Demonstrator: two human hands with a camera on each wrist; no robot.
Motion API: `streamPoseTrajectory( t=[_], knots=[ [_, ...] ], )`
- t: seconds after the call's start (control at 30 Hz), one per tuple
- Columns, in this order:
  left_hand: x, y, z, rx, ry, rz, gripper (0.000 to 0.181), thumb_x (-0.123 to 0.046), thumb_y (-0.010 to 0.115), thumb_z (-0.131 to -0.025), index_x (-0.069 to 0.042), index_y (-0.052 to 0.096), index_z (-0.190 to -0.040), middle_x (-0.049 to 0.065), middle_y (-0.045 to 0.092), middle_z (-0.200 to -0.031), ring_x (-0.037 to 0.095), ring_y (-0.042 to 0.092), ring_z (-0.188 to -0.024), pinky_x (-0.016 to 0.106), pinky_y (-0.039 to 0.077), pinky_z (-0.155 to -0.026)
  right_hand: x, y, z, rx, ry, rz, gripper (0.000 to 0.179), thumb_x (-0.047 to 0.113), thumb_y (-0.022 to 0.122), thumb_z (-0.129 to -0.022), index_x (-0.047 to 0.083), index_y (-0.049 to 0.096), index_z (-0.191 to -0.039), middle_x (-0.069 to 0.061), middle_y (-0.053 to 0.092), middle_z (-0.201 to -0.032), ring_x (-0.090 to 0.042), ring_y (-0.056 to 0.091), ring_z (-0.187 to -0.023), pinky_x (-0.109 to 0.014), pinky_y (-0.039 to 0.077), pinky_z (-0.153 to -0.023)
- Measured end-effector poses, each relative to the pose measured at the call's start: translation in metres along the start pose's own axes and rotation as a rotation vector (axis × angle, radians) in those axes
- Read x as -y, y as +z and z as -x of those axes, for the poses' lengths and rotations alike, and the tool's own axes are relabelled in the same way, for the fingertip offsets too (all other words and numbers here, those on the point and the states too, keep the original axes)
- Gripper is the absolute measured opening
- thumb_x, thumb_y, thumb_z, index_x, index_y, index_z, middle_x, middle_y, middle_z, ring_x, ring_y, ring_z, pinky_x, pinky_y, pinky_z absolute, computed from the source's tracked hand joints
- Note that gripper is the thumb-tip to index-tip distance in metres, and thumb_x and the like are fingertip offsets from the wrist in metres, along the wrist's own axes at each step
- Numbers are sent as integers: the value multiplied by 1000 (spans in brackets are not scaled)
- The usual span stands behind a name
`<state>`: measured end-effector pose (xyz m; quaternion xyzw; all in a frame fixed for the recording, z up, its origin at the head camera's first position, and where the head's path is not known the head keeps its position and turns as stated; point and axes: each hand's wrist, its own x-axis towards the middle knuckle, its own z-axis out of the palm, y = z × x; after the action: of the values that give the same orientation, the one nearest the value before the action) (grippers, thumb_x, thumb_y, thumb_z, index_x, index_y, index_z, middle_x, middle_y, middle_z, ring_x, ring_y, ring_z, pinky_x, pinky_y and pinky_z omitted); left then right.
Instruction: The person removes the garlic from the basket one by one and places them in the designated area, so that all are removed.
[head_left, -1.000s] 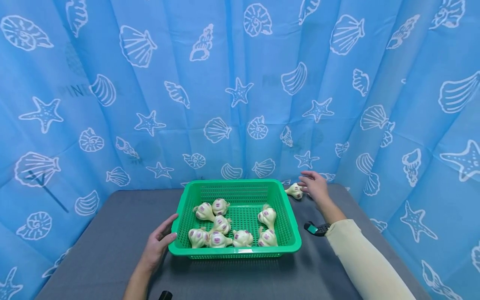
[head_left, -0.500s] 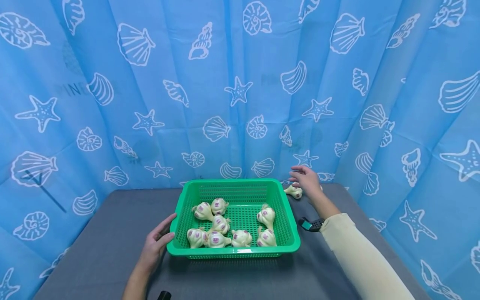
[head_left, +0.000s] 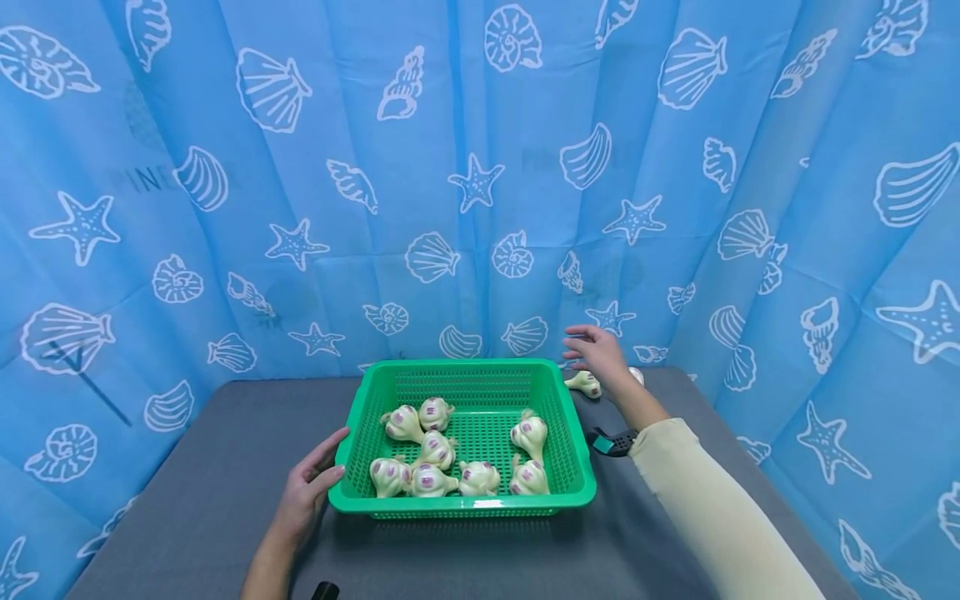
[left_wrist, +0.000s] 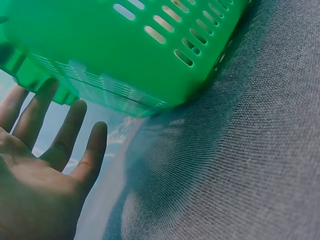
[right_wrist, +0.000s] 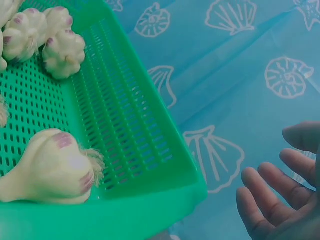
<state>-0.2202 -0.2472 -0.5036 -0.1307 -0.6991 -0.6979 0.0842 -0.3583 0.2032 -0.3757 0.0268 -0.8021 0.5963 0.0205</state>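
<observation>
A green plastic basket stands on the table with several garlic bulbs inside, most toward the left and front. My left hand is at its left rim; in the left wrist view the fingers extend straight and spread beside the basket wall. Beyond the back right corner hovers my right hand, fingers loosely bent around nothing. Just below its fingers a loose garlic bulb lies on the table, outside the basket. A second loose bulb shows partly behind the right wrist.
The grey table carries the basket. A blue curtain printed with shells hangs close behind and along both sides. A black device is on the right wrist, and a black object shows at the bottom edge.
My right hand has moved left toward the basket's back right corner, uncovering the second loose bulb behind it. My left hand stays at the left rim.
</observation>
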Motion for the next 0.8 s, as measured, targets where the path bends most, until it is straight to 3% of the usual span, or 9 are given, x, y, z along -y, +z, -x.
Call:
streamPoseTrajectory(
  t=[0.2,0.43,0.6,0.8],
  knots=[
    [-2,-1,1,32,30,25,50,-2,48,-100,6,34,-147,14,44,-145,4,50,-122,23,46,-91,8,9,-2,57,-4,-21,45,21,55,-100,2,48,-139,-21,50,-135,-39,56,-114,-44,50,-87],
    [-5,-2,2,51,38,44,51,-2,47,-100,7,32,-148,2,47,-141,5,50,-123,23,46,-91,19,23,-6,165,39,-49,44,18,55,-100,1,46,-140,-23,46,-140,-45,49,-121,-52,43,-95],
    [-5,-3,2,41,38,44,50,-1,47,-100,8,32,-147,1,48,-140,4,50,-122,22,46,-91,25,36,-8,287,66,-16,46,21,54,-101,2,44,-141,-24,44,-141,-44,51,-119,-53,44,-94],
    [-4,-1,2,15,11,19,51,-3,50,-99,5,35,-147,13,43,-145,3,49,-122,22,45,-92,27,50,-7,465,124,69,51,23,57,-99,6,41,-145,-21,44,-142,-42,48,-122,-54,46,-91]
  ],
)
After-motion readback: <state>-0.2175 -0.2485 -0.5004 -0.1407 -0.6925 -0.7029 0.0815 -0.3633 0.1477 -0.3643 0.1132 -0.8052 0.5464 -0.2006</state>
